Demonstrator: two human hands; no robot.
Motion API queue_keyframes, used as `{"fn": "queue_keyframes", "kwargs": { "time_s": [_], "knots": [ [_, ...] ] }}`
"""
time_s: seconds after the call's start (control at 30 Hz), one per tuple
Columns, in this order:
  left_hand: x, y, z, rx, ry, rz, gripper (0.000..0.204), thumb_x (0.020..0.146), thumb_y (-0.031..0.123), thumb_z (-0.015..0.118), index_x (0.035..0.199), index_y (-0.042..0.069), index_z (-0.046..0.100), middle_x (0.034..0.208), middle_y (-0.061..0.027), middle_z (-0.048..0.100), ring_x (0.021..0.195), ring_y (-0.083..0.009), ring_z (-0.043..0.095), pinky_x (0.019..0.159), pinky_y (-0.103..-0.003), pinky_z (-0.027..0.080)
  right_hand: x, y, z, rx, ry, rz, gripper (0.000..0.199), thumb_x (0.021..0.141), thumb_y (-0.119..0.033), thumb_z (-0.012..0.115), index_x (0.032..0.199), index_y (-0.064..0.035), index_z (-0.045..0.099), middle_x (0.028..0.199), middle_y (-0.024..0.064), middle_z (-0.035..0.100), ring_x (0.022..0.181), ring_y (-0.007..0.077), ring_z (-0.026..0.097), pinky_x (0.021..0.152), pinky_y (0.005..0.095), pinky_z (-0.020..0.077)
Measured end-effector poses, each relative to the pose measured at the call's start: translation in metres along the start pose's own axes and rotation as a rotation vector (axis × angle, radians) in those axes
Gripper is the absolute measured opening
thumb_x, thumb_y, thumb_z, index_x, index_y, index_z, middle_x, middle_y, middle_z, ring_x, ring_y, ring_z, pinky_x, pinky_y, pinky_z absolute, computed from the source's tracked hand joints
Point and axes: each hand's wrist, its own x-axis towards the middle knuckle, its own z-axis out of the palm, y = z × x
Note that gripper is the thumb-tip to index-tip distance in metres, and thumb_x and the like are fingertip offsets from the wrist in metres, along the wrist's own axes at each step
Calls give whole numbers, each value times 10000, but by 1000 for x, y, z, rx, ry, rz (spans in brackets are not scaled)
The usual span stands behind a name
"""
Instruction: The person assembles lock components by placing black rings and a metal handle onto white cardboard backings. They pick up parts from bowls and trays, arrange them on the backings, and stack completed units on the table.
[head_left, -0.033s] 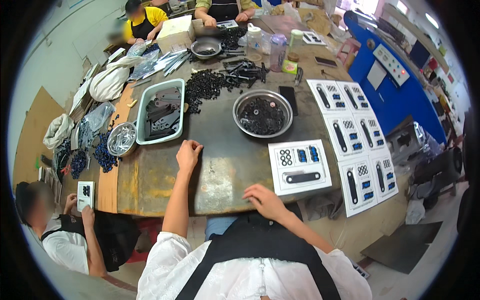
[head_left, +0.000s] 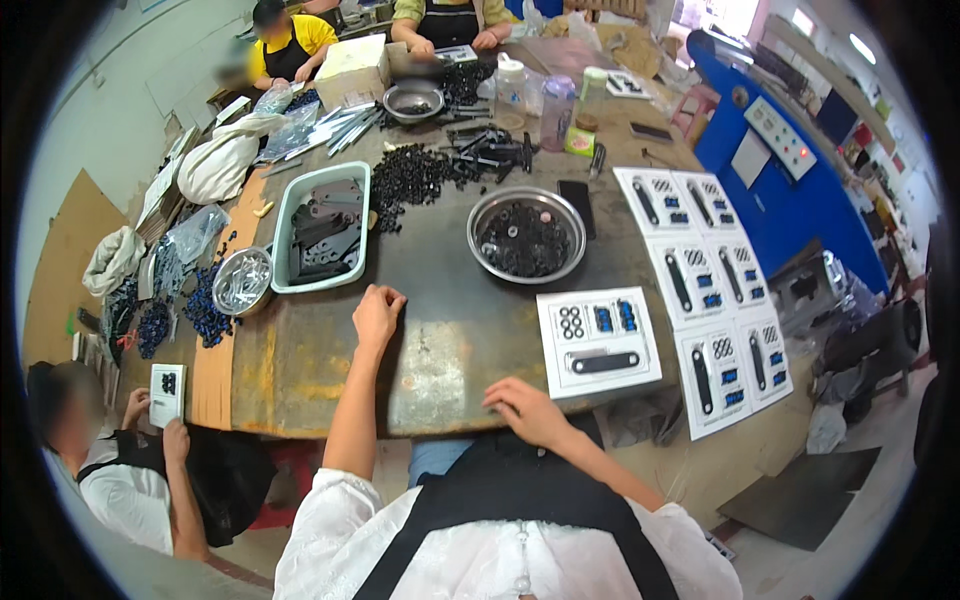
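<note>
On the bare metal tabletop, my left hand rests with its fingers curled together; nothing shows in them. My right hand is at the table's near edge, its fingers loosely bent and a little apart, and it holds nothing that I can see. To its right lies a white printed card bearing a black crank-shaped arm, black rings and blue-black small parts. Beyond my hands stand a metal bowl of black rings and a pale green tub of dark flat arms.
Several similar cards lie joined at the right edge. A phone sits beside the bowl. Loose black parts heap beyond it, with bottles behind. A small bowl holds silvery pieces. At left a co-worker holds a card.
The whole view has shifted down slightly. My hands keep almost the same pose. The co-worker at left has tilted the card a little.
</note>
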Motion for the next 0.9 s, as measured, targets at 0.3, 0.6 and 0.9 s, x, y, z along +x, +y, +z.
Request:
{"fn": "queue_keyframes", "kwargs": {
  "time_s": [0.3,0.6,0.9],
  "knots": [
    [7,-20,12,120,25,242,140,780,203,756,757,78,697,864,-151,640,803,-373,653,727,-472,517,1,17,24,-59,181,163,130,931,-53,628,1015,-61,727,938,80,690,734,182,651,668,286,518],
    [-32,-17,1,175,-16,266,133,733,228,726,711,97,725,839,-140,657,797,-339,658,763,-447,496,7,18,45,-144,433,103,125,904,-25,635,965,-43,743,879,75,701,639,138,645,582,268,492],
    [-99,4,-24,15,-76,70,200,792,296,755,837,101,738,926,-119,669,861,-336,670,792,-466,519,23,6,68,310,112,149,194,985,-69,574,1149,-9,659,1004,104,683,864,162,711,764,293,571]
  ]
}}
